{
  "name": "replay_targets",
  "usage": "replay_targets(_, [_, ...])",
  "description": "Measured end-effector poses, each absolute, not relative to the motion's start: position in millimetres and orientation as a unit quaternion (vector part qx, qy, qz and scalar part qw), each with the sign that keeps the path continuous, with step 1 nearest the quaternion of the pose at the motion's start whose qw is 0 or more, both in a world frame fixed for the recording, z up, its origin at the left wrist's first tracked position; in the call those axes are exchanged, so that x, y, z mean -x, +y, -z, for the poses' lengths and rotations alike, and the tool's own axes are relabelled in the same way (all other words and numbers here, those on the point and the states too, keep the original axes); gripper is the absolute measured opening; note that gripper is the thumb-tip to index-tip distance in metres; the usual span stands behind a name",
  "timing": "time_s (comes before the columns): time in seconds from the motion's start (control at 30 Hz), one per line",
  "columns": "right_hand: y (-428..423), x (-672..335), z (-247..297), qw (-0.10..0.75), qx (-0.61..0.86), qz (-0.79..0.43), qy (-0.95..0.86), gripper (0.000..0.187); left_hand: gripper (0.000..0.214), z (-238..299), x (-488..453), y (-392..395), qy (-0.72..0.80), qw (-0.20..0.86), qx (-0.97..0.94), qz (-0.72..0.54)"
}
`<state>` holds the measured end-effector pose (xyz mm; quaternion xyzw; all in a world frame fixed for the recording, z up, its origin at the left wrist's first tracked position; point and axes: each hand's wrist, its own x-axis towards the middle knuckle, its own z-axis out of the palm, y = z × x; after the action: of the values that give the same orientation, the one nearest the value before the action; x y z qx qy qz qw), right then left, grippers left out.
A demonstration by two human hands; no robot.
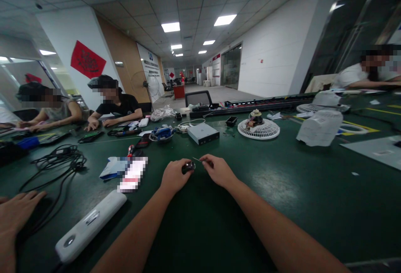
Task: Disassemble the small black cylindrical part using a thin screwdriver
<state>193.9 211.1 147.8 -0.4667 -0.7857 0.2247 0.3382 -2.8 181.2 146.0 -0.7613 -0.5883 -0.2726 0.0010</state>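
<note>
My left hand holds a small dark round part between its fingers, just above the green mat. My right hand pinches a thin metal pin, whose tip reaches toward that dark part. The two hands are close together near the middle of the bench. A long white plastic device lies on the mat to the lower left of my left hand, and a pixelated pink-and-white paper lies nearer to it.
The green bench mat runs wide ahead. On it are a white-grey drive box, a white fan guard and black cables. A co-worker's hand rests at lower left. Several seated people work along the bench.
</note>
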Motion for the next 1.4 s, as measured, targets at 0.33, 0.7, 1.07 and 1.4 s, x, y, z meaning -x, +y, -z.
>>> replay_targets(0.33, [207,-198,-155,0.259,0.472,-0.125,-0.833,0.025,0.027,-146,6,182,-0.581,-0.014,0.761,0.287])
replay_targets(0.7, [203,-198,-159,0.269,0.46,-0.13,-0.836,0.024,0.029,-147,8,182,-0.567,-0.006,0.769,0.296])
replay_targets(1.07, [204,-198,-156,0.26,0.477,-0.125,-0.83,0.024,0.032,-147,4,180,-0.555,-0.009,0.788,0.266])
replay_targets(1.4, [204,-196,-155,0.233,0.546,-0.11,-0.797,0.019,0.031,-147,4,181,-0.57,0.008,0.778,0.265])
